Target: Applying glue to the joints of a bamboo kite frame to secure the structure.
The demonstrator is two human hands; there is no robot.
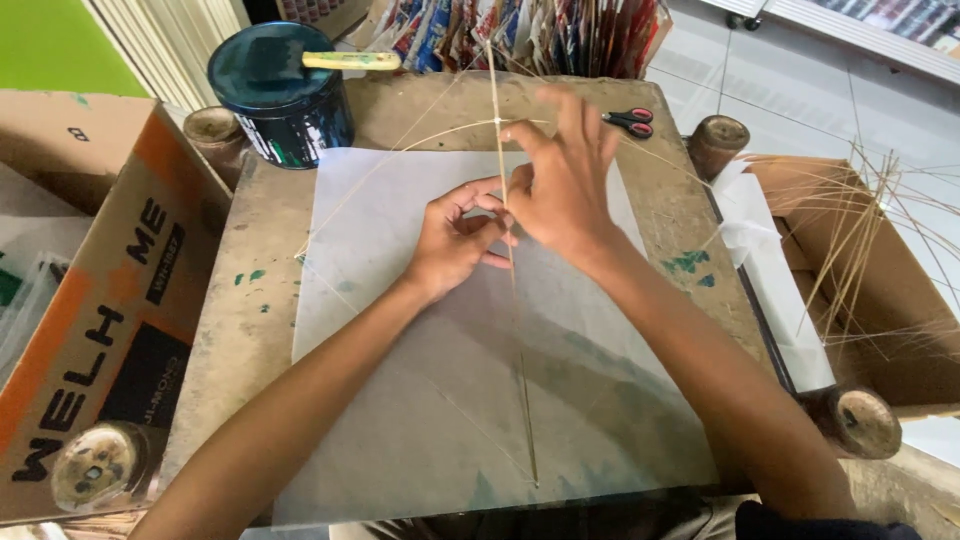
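A kite frame of thin bamboo sticks lies on a sheet of white paper on a worn wooden table. The long upright stick runs from the near edge to the far edge, crossed by a bowed stick. My left hand pinches the upright stick just below the crossing. My right hand rests over the stick beside it, fingers spread toward the crossing point. Thin string runs from the frame's corners.
A dark paint can with a brush across its top stands at the far left. Red-handled scissors lie at the far right. A cardboard box sits left; another box with loose bamboo strips sits right.
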